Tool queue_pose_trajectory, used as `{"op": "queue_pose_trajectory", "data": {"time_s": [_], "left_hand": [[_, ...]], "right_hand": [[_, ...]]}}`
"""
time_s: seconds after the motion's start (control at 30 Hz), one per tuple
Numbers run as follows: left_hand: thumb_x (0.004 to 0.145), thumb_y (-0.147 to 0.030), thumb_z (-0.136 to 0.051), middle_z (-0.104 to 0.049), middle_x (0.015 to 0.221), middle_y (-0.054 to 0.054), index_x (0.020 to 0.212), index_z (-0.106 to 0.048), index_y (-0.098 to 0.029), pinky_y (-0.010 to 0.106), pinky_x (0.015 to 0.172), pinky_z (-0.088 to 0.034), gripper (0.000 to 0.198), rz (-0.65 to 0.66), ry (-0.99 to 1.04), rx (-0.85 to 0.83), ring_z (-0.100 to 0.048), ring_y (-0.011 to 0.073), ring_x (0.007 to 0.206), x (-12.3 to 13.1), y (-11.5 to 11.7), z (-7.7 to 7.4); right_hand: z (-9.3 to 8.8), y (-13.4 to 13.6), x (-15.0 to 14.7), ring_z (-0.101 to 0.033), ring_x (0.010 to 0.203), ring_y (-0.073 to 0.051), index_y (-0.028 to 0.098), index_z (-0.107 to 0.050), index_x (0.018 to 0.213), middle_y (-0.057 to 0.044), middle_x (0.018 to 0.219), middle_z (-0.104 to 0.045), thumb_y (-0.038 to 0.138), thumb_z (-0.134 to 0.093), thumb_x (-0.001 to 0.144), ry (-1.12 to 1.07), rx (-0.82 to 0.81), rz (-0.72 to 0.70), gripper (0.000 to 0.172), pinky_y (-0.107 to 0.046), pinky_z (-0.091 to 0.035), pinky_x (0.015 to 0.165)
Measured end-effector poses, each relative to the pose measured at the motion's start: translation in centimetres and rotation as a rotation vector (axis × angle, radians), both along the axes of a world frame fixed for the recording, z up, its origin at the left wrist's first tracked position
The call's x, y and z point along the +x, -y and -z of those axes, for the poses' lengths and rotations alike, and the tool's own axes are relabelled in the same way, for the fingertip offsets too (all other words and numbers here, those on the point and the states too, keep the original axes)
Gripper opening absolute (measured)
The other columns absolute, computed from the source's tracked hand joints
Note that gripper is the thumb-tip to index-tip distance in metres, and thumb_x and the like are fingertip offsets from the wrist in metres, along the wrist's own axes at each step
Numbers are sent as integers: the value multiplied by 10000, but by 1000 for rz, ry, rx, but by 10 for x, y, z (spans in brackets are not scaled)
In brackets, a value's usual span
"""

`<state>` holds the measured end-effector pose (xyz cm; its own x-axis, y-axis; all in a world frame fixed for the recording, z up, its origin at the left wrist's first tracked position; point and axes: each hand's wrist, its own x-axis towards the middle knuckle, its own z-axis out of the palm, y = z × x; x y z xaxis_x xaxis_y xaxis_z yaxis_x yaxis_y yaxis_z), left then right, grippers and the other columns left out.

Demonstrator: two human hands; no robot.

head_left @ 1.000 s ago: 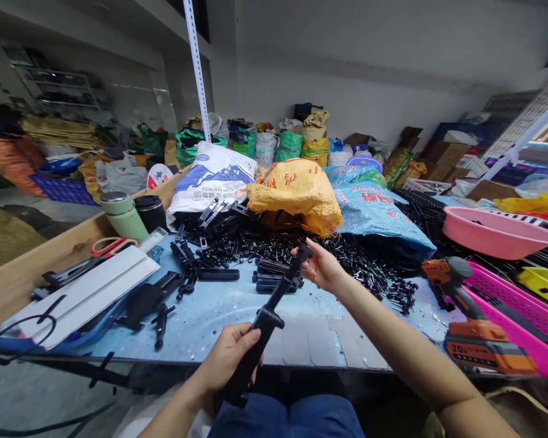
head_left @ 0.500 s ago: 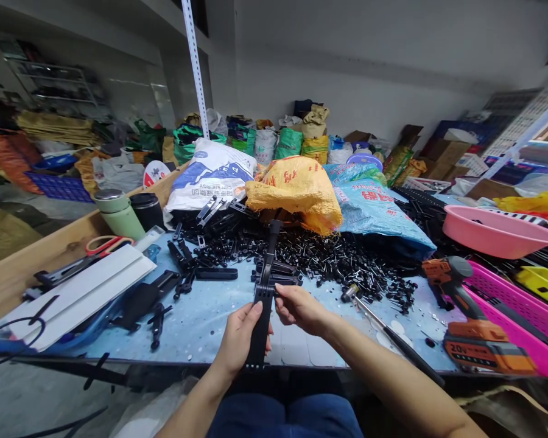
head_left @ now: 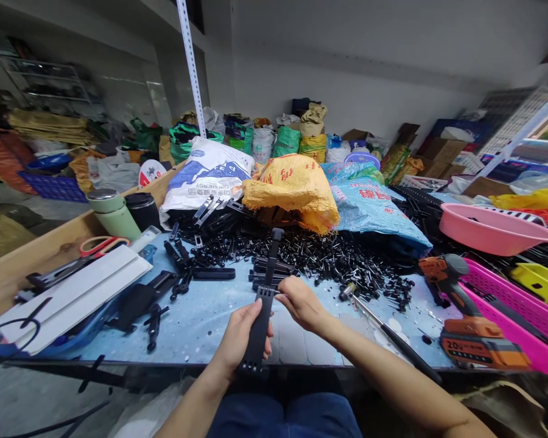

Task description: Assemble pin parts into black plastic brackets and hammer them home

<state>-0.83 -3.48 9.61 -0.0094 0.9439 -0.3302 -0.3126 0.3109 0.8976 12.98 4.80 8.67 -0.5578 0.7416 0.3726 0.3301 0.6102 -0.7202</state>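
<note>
My left hand (head_left: 243, 337) is wrapped round a flat black plastic bracket (head_left: 258, 325), thumb on its face. A narrower black arm (head_left: 273, 258) joins the bracket's top end at a hinge and points away from me. At the right side of that hinge my right hand (head_left: 301, 304) is closed in a pinch on a thin pin (head_left: 277, 292), mostly hidden by the fingertips. Just beyond the hands lie stacked black plastic parts (head_left: 278, 267) and a heap of small black pieces and metal pins (head_left: 347, 261).
A hammer (head_left: 383, 328) and a cordless drill (head_left: 470, 316) lie on the right, beside a pink basket (head_left: 536, 347) and a pink basin (head_left: 493, 234). On the left are white boards (head_left: 80, 295), scissors (head_left: 103, 243) and a green flask (head_left: 114, 213). An orange sack (head_left: 292, 182) stands behind the heap.
The bracket's hinged arm has shifted and its far end sits slightly lower. My right hand has turned a little and risen at the hinge, its fingers still pinched. The view has shifted slightly.
</note>
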Motion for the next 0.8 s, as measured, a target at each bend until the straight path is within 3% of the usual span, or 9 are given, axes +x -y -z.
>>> {"op": "queue_pose_trajectory", "data": {"time_s": [0.1,0.17,0.27,0.33,0.4,0.47,0.63,0.7,0.8], "left_hand": [[589,-694,-605,-582,497,-16,749,-532,-142,199,317,-412,580,-24,-29,41,-517,110,333,1,-1,0],[598,-692,-600,-584,494,-14,757,-532,-142,200,316,-414,576,-19,-20,25,-516,110,333,1,-1,-1],[609,-686,-591,-582,480,-8,766,-533,-138,199,297,-398,574,25,27,-32,-503,111,318,0,-3,-3],[602,-681,-596,-584,479,-2,762,-540,-132,193,289,-388,575,60,61,-55,-495,106,312,-1,-3,-3],[585,-687,-602,-585,477,0,762,-547,-128,189,284,-380,588,91,93,-80,-488,101,307,0,-3,-2],[574,-699,-600,-581,470,-2,763,-546,-130,190,285,-382,601,95,93,-89,-493,105,308,2,-3,-1],[566,-706,-611,-581,479,-15,763,-525,-145,201,305,-405,601,-23,-22,-11,-509,113,320,6,-3,0],[586,-699,-599,-583,483,-9,772,-532,-139,202,305,-402,594,-2,-10,-39,-510,113,323,4,-4,-2],[609,-676,-596,-583,482,1,771,-539,-130,196,298,-387,573,42,24,-69,-510,114,324,2,-5,-3]], "right_hand": [[3,2,-2,-473,544,-134,201,-401,637,-12,581,-491,564,-105,924,-11,-270,-91,549,-273,-393,551],[5,1,-2,-488,545,-131,194,-443,712,-13,619,-528,526,-111,941,-2,-266,-76,523,-264,-388,538],[5,-5,6,-516,693,-165,179,-514,839,-66,786,-601,536,-237,933,74,238,9,461,-302,-379,635],[7,-11,12,-509,748,-185,167,-549,841,-105,848,-621,529,-245,933,145,564,-20,482,-331,-357,683],[10,-16,15,-505,759,-187,161,-569,835,-120,870,-631,525,-225,937,169,688,-65,511,-340,-344,701],[14,-16,13,-496,724,-184,165,-563,764,-111,806,-623,580,-199,916,139,589,-64,572,-338,-343,692],[17,-4,-3,-447,504,-133,190,-428,605,-12,526,-482,505,-14,943,34,-25,16,620,-278,-349,553],[13,-3,-3,-467,530,-134,186,-454,667,-14,583,-516,499,-91,953,38,-23,24,559,-269,-354,548],[10,-5,3,-475,648,-165,182,-493,739,-48,693,-552,509,-210,943,53,258,61,478,-296,-356,616]]}}
